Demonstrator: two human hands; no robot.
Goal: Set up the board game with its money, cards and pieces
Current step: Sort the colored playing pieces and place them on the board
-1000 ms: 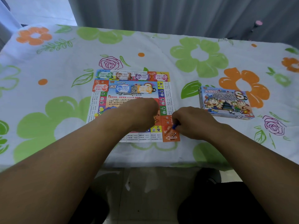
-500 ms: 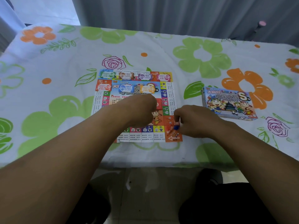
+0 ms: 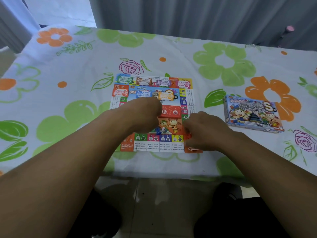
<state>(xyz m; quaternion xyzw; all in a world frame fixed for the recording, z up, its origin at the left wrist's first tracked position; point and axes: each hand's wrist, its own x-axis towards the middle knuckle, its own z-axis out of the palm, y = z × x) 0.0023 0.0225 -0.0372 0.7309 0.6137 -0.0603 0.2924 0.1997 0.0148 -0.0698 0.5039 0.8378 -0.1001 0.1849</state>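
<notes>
The colourful game board point(image 3: 165, 145) lies flat in the middle of the table. Several small stacks of paper money point(image 3: 123, 79) sit along its far edge and upper centre, and a red chance card pile point(image 3: 169, 111) lies mid-board. My left hand point(image 3: 142, 117) is curled over the board, with a blue piece point(image 3: 157, 131) and a white die point(image 3: 163, 129) showing at its fingertips. My right hand point(image 3: 204, 131) hovers at the board's near right corner, fingers curled and pinching a small red piece point(image 3: 188, 135).
The game box point(image 3: 252, 114) lies on the right of the table, apart from the board. A flowered tablecloth point(image 3: 68, 103) covers the table, whose near edge is just below the board. Grey curtains hang behind.
The blue piece seen at my right fingertips is no longer there; a red bit shows there now. My left hand has shifted slightly, exposing a blue piece and a die.
</notes>
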